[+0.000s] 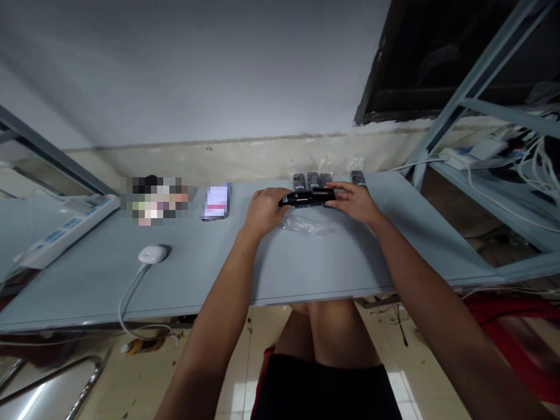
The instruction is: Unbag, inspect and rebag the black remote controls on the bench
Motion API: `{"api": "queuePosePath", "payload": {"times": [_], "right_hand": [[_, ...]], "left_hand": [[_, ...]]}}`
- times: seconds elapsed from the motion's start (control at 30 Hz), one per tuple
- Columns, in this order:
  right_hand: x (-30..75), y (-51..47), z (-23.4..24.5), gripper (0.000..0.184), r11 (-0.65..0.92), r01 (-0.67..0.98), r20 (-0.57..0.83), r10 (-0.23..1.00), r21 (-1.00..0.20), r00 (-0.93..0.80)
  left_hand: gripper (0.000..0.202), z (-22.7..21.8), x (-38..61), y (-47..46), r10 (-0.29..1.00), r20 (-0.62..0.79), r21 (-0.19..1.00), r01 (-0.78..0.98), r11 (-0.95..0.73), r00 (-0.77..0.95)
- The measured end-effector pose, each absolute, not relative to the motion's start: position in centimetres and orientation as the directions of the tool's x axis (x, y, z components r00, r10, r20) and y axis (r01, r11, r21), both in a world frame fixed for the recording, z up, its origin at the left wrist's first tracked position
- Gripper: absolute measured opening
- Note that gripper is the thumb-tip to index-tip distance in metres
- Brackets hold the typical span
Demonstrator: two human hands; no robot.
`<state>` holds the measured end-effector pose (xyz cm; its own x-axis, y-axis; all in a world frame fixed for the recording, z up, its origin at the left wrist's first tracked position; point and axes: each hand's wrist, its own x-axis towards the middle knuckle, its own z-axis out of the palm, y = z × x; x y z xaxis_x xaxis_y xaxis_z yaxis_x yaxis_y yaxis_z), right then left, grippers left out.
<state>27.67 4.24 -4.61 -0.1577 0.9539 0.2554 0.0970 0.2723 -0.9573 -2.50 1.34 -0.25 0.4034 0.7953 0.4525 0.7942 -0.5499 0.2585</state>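
Both my hands hold a long black device (307, 198) over the grey table (280, 268), near its far edge. My left hand (263, 211) grips its left end with curled fingers. My right hand (353, 201) closes on its right end, fingers laid over the top. A crumpled clear plastic bag (307, 223) lies on the table just under the device. Behind it, several small black items in clear bags (312, 179) stand in a row against the wall, with one more bagged item (357, 177) to the right.
A phone (216, 202) with a lit screen lies left of my hands. A white round puck (153, 254) with a cable sits further left, and a power strip (65, 228) at the table's left end. Metal shelving with cables (503, 151) stands at right.
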Motion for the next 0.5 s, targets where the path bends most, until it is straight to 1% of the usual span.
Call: {"api": "queuePosePath", "payload": {"times": [0.1,0.23,0.5], "right_hand": [[27.83,4.31,-4.57,0.067,0.316,0.137,0.293,0.942,-0.939,-0.164],[27.92,4.28,-4.61,0.069,0.331,0.205,0.298,0.938,-0.921,-0.174],[28.02,4.43,-4.86,0.071,0.359,0.215,0.321,0.927,-0.908,-0.192]], "left_hand": [[0.037,-0.36,-2.51,1.4,0.79,0.463,0.261,0.79,-0.554,0.401],[0.037,-0.38,-2.45,1.37,0.785,0.471,0.262,0.787,-0.559,0.401],[0.039,-0.48,-2.44,1.47,0.788,0.473,0.271,0.786,-0.555,0.394]]}}
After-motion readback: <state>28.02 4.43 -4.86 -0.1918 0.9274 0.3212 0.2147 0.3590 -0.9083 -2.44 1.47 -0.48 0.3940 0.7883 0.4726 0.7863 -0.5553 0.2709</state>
